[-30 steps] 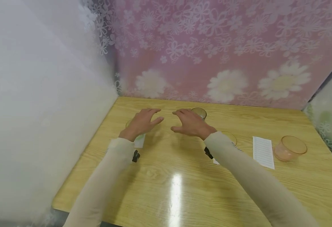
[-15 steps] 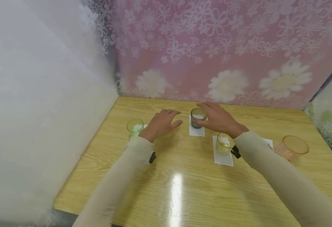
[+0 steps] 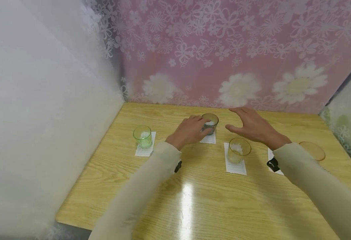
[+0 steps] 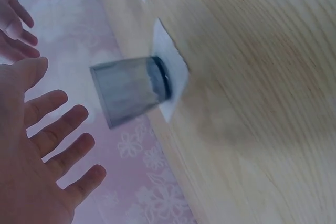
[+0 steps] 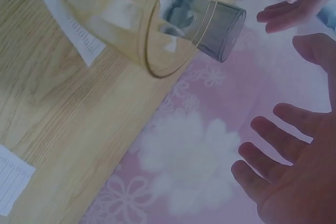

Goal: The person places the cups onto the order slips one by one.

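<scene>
My left hand (image 3: 190, 130) hovers at the near left of a smoky grey glass (image 3: 213, 126), overlapping its side in the head view. In the left wrist view a gap shows between the spread fingers and the grey glass (image 4: 128, 90), which stands upright on a paper slip (image 4: 176, 72). My right hand (image 3: 255, 129) is held in the air, thumb apart from the fingers, behind and to the right of a yellow glass (image 3: 235, 156). Nothing is in its grasp. In the right wrist view the yellow glass (image 5: 113, 17) partly covers the grey one (image 5: 226, 32). White pieces lie in both glasses.
A green glass (image 3: 143, 139) with white contents stands on a printed slip (image 3: 143, 152) at the left. Far right, an orange glass bowl (image 3: 313, 151) is mostly hidden by my right sleeve (image 3: 307, 173). The wooden table (image 3: 151, 200) meets a pink floral curtain (image 3: 193, 76) behind.
Both hands have moved to the right: the left from near the green glass to the grey glass, the right past the grey glass to behind the yellow one. The glasses stay in place.
</scene>
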The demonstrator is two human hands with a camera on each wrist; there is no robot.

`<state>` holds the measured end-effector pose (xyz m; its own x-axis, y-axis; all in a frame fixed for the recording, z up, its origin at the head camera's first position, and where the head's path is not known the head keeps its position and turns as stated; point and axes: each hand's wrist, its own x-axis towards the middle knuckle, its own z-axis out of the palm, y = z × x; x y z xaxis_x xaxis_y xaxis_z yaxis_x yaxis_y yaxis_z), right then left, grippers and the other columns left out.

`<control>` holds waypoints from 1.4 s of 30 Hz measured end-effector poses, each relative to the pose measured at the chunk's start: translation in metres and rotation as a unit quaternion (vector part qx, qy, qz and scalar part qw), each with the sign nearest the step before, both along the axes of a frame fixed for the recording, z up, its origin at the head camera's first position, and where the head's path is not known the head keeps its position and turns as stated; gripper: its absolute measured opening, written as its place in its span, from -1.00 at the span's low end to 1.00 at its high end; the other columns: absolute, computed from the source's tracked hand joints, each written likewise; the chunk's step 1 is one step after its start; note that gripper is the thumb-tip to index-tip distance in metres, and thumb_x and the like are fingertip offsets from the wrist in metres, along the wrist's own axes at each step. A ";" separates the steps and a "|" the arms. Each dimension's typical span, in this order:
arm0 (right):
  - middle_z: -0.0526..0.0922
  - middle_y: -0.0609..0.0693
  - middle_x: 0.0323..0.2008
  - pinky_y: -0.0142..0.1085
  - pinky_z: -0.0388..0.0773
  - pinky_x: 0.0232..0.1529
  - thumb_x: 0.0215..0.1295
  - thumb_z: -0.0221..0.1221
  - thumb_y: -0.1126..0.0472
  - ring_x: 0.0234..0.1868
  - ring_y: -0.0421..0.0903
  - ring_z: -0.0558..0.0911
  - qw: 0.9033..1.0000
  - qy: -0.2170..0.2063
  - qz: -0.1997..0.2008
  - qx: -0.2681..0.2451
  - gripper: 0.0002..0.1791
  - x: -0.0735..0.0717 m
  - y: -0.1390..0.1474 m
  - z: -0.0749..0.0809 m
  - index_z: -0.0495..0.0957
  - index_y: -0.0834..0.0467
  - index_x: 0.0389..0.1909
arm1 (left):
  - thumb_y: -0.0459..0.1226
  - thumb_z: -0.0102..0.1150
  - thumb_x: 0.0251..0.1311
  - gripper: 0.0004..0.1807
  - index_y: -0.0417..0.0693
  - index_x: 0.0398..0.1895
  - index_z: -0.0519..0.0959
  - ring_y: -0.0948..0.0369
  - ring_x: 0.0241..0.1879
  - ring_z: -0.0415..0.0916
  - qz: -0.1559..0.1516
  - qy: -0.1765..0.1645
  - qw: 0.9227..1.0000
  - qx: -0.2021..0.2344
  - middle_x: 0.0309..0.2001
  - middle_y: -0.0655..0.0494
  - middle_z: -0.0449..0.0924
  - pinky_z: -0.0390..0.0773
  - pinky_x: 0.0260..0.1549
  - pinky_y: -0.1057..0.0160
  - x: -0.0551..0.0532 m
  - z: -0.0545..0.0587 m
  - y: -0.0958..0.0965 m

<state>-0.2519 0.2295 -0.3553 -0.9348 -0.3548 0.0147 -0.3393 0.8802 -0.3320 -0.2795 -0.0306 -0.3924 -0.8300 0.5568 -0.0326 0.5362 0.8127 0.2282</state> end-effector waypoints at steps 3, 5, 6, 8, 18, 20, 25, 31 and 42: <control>0.24 0.41 0.62 0.53 0.30 0.42 0.60 0.21 -0.24 0.59 0.49 0.24 1.000 0.004 -0.009 -0.004 -0.07 0.003 0.013 0.000 0.18 0.23 0.71 | 0.21 -0.15 0.72 -0.37 0.31 0.70 0.30 0.08 0.64 0.25 -0.015 0.005 1.000 0.004 0.67 0.21 0.30 0.32 0.60 -0.14 0.002 0.008 0.019; 0.22 0.41 0.64 0.54 0.28 0.42 0.60 0.21 -0.24 0.60 0.50 0.22 1.000 0.004 -0.013 -0.005 -0.07 0.005 0.022 0.000 0.17 0.23 0.71 | 0.22 -0.16 0.71 -0.37 0.32 0.70 0.30 0.10 0.65 0.24 -0.023 0.010 1.000 -0.003 0.67 0.23 0.30 0.32 0.61 -0.11 0.005 0.013 0.032; 0.20 0.41 0.64 0.55 0.27 0.42 0.60 0.21 -0.24 0.61 0.50 0.20 1.000 0.002 -0.016 -0.003 -0.07 0.006 0.026 0.000 0.16 0.22 0.72 | 0.23 -0.17 0.71 -0.36 0.32 0.70 0.30 0.11 0.66 0.23 -0.027 0.011 1.000 -0.007 0.67 0.24 0.30 0.30 0.62 -0.07 0.006 0.014 0.039; 0.18 0.41 0.65 0.57 0.25 0.42 0.61 0.20 -0.25 0.61 0.52 0.18 1.000 -0.002 -0.021 -0.001 -0.06 0.008 0.034 -0.001 0.14 0.21 0.73 | 0.24 -0.19 0.71 -0.36 0.35 0.71 0.27 0.13 0.68 0.20 -0.033 0.013 0.999 -0.022 0.67 0.26 0.30 0.26 0.65 -0.03 0.008 0.016 0.050; 0.18 0.52 0.62 0.59 0.18 0.43 0.60 0.18 -0.28 0.57 0.59 0.19 0.999 -0.004 -0.045 0.001 0.01 0.019 0.083 0.000 0.10 0.31 0.72 | 0.25 -0.24 0.70 -0.35 0.38 0.73 0.23 0.23 0.68 0.15 -0.064 -0.019 0.997 -0.030 0.67 0.35 0.26 0.25 0.65 0.12 0.020 0.020 0.095; 0.17 0.54 0.61 0.60 0.17 0.41 0.60 0.20 -0.27 0.56 0.60 0.18 0.999 -0.001 -0.052 -0.002 0.01 0.022 0.093 -0.001 0.10 0.33 0.72 | 0.25 -0.23 0.70 -0.35 0.39 0.72 0.24 0.25 0.67 0.16 -0.073 -0.023 0.997 -0.025 0.66 0.36 0.26 0.28 0.62 0.16 0.022 0.020 0.104; 0.17 0.55 0.60 0.60 0.18 0.37 0.59 0.23 -0.22 0.54 0.62 0.19 0.998 0.006 -0.067 -0.009 0.00 0.031 0.115 -0.007 0.10 0.35 0.71 | 0.26 -0.23 0.70 -0.36 0.44 0.72 0.22 0.30 0.68 0.12 -0.088 -0.034 0.995 -0.035 0.66 0.41 0.24 0.25 0.63 0.24 0.028 0.021 0.127; 0.18 0.59 0.58 0.58 0.22 0.32 0.60 0.23 -0.18 0.49 0.65 0.22 0.997 0.013 -0.078 -0.015 -0.03 0.040 0.135 -0.012 0.11 0.37 0.70 | 0.25 -0.24 0.71 -0.36 0.46 0.74 0.16 0.36 0.70 0.05 -0.103 -0.037 0.992 -0.067 0.68 0.46 0.18 0.22 0.62 0.32 0.038 0.026 0.155; 0.19 0.67 0.52 0.57 0.27 0.24 0.65 0.16 -0.17 0.43 0.67 0.24 0.995 0.008 -0.096 -0.001 -0.05 0.053 0.162 -0.016 0.10 0.45 0.67 | 0.18 -0.19 0.73 -0.38 0.49 0.75 0.12 0.42 0.69 0.02 -0.106 -0.038 0.988 -0.103 0.69 0.53 0.11 0.27 0.57 0.39 0.056 0.030 0.189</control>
<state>-0.1990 0.3911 -0.3710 -0.9850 -0.1698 0.0302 -0.1702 0.9283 -0.3307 -0.2232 0.1586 -0.3627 -0.6856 0.6937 -0.2205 0.6877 0.7166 0.1164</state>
